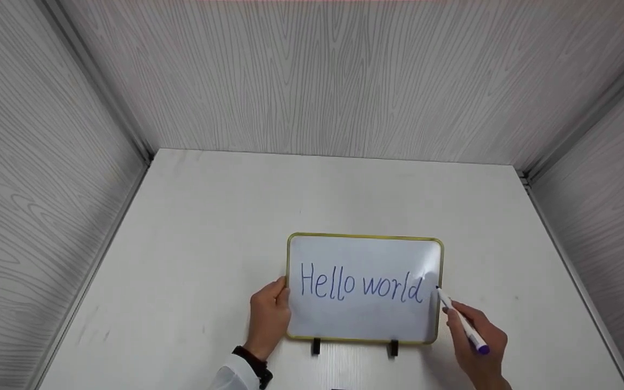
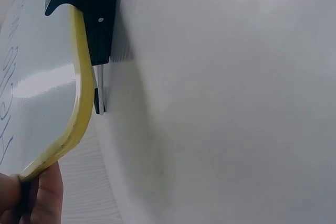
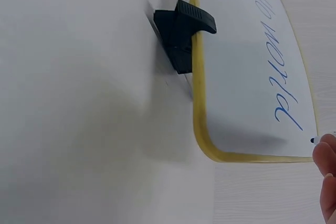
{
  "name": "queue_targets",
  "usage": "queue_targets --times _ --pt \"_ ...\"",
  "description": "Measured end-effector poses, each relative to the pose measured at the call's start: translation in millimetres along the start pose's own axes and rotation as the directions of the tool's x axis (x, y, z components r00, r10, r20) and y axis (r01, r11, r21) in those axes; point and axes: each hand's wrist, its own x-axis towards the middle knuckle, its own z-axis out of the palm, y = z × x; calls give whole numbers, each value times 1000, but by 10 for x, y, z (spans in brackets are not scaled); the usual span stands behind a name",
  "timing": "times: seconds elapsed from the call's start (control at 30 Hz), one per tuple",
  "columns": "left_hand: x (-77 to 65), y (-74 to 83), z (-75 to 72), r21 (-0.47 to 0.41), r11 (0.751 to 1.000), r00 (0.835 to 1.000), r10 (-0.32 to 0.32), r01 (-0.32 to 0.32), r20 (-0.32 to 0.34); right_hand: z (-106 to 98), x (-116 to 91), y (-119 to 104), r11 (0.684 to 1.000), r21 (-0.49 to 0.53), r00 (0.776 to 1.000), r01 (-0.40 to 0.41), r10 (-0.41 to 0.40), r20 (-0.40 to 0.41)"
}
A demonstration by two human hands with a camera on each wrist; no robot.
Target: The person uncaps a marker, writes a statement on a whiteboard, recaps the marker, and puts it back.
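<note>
A small whiteboard [image 1: 363, 319] with a yellow frame stands tilted back, and "Hello world" is written across it in blue. My left hand [image 1: 270, 317] grips the board's left edge, thumb on the front and fingers behind, as the left wrist view also shows at the frame [image 2: 81, 98]. In my right hand [image 1: 477, 336] a white marker [image 1: 462, 319] with a purple end is pinched between thumb and fingers. Its dark tip is at the board's right edge, just past the letter "d". The right wrist view catches only the fingertips [image 3: 326, 153] and the marker's tip.
Two black clips [image 1: 316, 346] of a stand support the board's lower edge; one black clip [image 3: 181, 30] shows closely in the right wrist view. The white tabletop [image 1: 209, 216] is enclosed by grey wood-grain panels [image 1: 312, 76] at the back and both sides.
</note>
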Motion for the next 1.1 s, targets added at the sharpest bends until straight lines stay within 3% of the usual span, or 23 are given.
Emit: queue_targets --times 0.33,0.8,1.1 --pt "-4 5 4 3 1000 1000 -6 6 -8 42 212 52 989 -18 989 146 -146 -8" --pt "12 22 10 42 998 999 52 -51 -14 78 209 136 990 -76 992 122 -120 31" --pt "17 -4 -5 19 999 999 40 -40 -3 66 112 101 989 -112 994 96 -89 61"
